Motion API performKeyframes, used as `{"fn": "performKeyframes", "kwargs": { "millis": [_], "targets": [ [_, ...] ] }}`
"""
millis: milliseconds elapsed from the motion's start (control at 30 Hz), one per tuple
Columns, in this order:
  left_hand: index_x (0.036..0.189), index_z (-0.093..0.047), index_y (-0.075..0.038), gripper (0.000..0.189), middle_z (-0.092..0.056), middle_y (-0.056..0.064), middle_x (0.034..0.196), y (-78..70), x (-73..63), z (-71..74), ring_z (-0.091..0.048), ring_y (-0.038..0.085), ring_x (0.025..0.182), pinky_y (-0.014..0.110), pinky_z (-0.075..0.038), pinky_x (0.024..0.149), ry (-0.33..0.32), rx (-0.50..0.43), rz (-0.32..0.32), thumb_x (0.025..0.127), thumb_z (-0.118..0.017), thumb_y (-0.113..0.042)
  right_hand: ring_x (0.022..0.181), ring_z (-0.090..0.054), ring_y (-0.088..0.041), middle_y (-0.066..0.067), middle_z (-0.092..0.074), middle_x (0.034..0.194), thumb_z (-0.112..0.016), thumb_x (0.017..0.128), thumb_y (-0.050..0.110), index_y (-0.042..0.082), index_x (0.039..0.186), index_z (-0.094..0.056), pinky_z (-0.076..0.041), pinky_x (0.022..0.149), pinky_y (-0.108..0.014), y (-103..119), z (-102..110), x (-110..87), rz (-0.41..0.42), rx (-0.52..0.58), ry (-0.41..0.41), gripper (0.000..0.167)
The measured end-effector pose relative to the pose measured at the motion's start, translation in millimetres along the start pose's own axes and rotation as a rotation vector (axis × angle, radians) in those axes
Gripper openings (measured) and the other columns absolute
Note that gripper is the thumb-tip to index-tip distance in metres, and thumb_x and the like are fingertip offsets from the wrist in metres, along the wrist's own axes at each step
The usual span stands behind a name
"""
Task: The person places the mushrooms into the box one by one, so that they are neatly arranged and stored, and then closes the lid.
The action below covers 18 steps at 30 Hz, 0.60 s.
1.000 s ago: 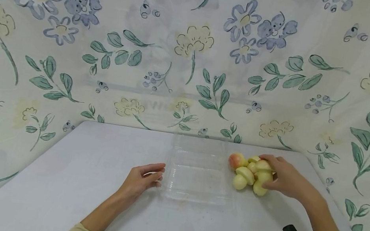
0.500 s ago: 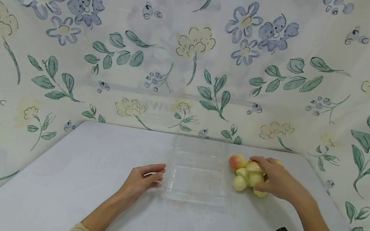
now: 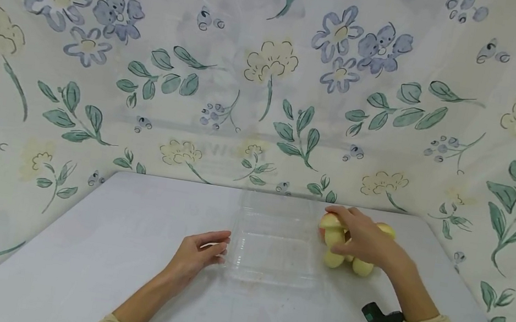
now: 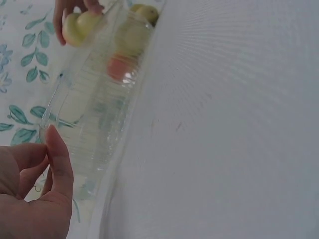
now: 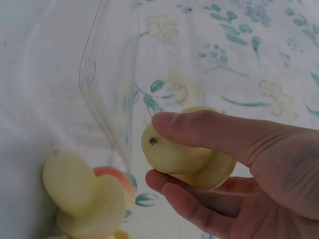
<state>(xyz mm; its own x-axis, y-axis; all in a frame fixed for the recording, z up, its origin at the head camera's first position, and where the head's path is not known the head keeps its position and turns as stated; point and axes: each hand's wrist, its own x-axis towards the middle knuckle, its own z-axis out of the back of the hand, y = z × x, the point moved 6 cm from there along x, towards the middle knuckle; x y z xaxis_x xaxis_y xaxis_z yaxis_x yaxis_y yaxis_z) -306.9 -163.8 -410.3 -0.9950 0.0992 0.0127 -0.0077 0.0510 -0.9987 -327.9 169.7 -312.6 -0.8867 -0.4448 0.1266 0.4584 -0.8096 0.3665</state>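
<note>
My right hand (image 3: pixel 368 243) holds a pale yellow, mushroom-shaped piece (image 5: pixel 174 152) between thumb and fingers, raised just right of a clear plastic box (image 3: pixel 270 280). Several similar pieces lie on the table beneath and behind that hand; one mushroom-shaped piece (image 5: pixel 67 184) shows at lower left in the right wrist view. A red-and-yellow round fruit (image 4: pixel 119 67), perhaps a peach, is visible through the box in the left wrist view and is mostly covered in the head view. At the box's left side, my left hand (image 3: pixel 196 255) pinches its rim with thumb and finger.
The box's transparent lid (image 3: pixel 276 204) extends toward the back of the white table (image 3: pixel 89 252). A floral cloth (image 3: pixel 267 101) hangs behind the table. Each wrist carries a black camera mount (image 3: pixel 384 319).
My right hand has lifted a mushroom-shaped piece from the pile and carried it left toward the box. The left hand stays at the box's edge.
</note>
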Motion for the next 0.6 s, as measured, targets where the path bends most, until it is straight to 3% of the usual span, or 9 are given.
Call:
{"fn": "performKeyframes", "kwargs": {
  "millis": [267,600],
  "targets": [
    [0.132,-0.055,0.009,0.043,-0.065,0.015,0.12,0.8,-0.3,-0.7,-0.064,0.008,0.083,0.02,-0.06,0.074,-0.018,-0.014,0.009,0.092,-0.065,0.0,0.093,-0.056,-0.02,-0.01,-0.059,0.121,-0.08,0.081,0.02,0.012,0.144,-0.044,-0.051,0.076,-0.029,18.9,-14.1,22.6,0.089,0.04,0.031,0.073],
    [0.133,-0.055,0.008,0.043,-0.066,0.012,0.118,1.0,0.8,1.1,-0.065,0.008,0.084,0.021,-0.06,0.075,-0.019,-0.016,0.032,0.092,-0.065,-0.002,0.096,-0.058,-0.018,-0.007,-0.061,0.122,-0.083,0.079,0.02,0.01,0.142,-0.045,-0.054,0.08,-0.029,34.6,-39.7,47.0,0.137,0.112,0.081,0.074]
  ]
}}
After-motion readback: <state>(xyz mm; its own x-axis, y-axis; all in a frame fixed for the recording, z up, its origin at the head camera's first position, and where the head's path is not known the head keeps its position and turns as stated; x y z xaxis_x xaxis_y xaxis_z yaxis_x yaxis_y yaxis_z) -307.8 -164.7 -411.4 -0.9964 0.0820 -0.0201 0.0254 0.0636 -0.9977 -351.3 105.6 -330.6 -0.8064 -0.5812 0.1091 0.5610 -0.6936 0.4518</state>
